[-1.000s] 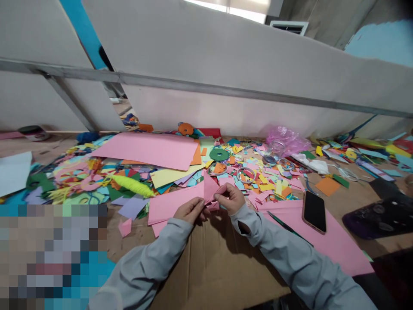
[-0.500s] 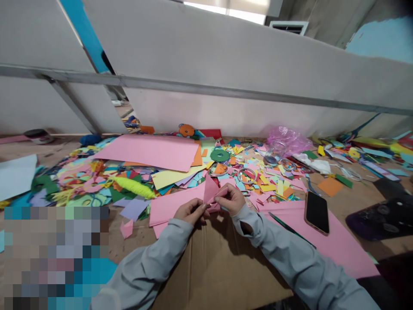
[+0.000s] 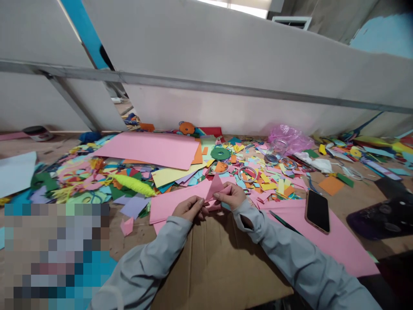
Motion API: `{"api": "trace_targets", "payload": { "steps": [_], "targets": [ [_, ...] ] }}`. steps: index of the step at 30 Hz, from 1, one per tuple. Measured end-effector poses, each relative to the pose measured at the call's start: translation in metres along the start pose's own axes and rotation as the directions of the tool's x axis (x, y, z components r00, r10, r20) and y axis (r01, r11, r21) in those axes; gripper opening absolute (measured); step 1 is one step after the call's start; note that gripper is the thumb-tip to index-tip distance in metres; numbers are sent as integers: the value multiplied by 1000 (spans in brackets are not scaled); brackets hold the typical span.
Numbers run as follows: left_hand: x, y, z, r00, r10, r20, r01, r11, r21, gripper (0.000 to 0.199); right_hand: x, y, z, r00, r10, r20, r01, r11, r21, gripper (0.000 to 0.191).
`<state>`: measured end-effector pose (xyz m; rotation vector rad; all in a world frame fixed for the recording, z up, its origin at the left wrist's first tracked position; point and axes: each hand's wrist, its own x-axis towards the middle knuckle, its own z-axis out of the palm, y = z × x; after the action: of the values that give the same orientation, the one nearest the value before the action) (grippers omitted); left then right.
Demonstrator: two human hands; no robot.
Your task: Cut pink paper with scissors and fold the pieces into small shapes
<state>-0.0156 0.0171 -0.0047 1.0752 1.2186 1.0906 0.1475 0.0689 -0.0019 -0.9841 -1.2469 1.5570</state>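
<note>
Folded pink paper (image 3: 214,187) pinched in two hands

A pale partition (image 3: 232,47) stands behind a table (image 3: 118,243); on it, brown cardboard (image 3: 226,269) lies nearest the person, a pink sheet (image 3: 342,247) to the right; the left hand (image 3: 190,208) grips the paper's left side between thumb and fingers, the right hand (image 3: 232,198) its right, over the cardboard's far edge; a pointed flap stands up, so some folding appears done; flattening seems left, further folds cannot be told; a smaller folded piece (image 3: 127,226) lies apart, left.

A bright strip (image 3: 250,9) glares up top, while soft shadow darkens the cardboard (image 3: 222,267).
</note>
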Motion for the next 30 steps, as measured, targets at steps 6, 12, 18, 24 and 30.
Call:
{"api": "trace_targets", "payload": {
  "steps": [6,12,18,24,30],
  "targets": [
    [0,0,2,999,41,-19,-40,999,4,37,0,1,1,999,-33,6,33,999,-28,42],
    [0,-2,1,998,60,-30,-59,998,24,33,-2,-3,6,1000,3,9,-3,1000,-5,47],
    [2,-6,0,991,133,-24,-129,984,122,33,-5,-1,9,999,-17,-34,17,1000,-5,45],
    [3,-10,1,984,177,-33,-166,962,215,36,-8,5,11,1000,-6,-6,6,1000,22,41],
    [-2,0,1,986,161,-54,-147,968,205,33,-4,5,8,993,82,90,-82,997,-7,41]
  ]
}}
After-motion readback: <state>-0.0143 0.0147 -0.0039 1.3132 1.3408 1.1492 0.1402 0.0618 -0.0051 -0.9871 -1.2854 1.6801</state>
